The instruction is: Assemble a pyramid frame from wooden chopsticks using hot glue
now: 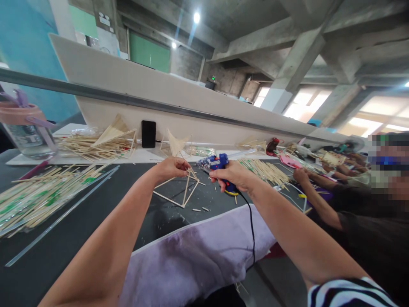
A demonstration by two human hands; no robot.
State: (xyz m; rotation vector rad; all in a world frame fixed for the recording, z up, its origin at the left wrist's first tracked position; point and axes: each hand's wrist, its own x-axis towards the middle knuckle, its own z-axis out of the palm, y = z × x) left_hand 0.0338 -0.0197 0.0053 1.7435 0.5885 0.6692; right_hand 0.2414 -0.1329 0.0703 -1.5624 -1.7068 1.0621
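My right hand (pixel 234 175) is wrapped round a blue hot glue gun (pixel 220 162), whose nozzle points left. A black cord (pixel 251 217) runs down from its handle. With fingertips pinched together, my left hand (pixel 172 167) grips the top of a small frame of thin wooden sticks (pixel 184 194) that rests on the dark table. The nozzle is close to the frame's upper joint; whether they touch, I cannot tell. Two short stick offcuts (pixel 200 209) lie just in front of the frame.
Bundles of sticks lie at left (pixel 41 196) and right (pixel 265 170). Behind stand a black phone (pixel 148 134), a finished-looking stick model (pixel 177 143) and a low partition (pixel 191 100). A pink-lidded jar (pixel 27 128) is far left. Another person's arm (pixel 319 200) reaches in at right.
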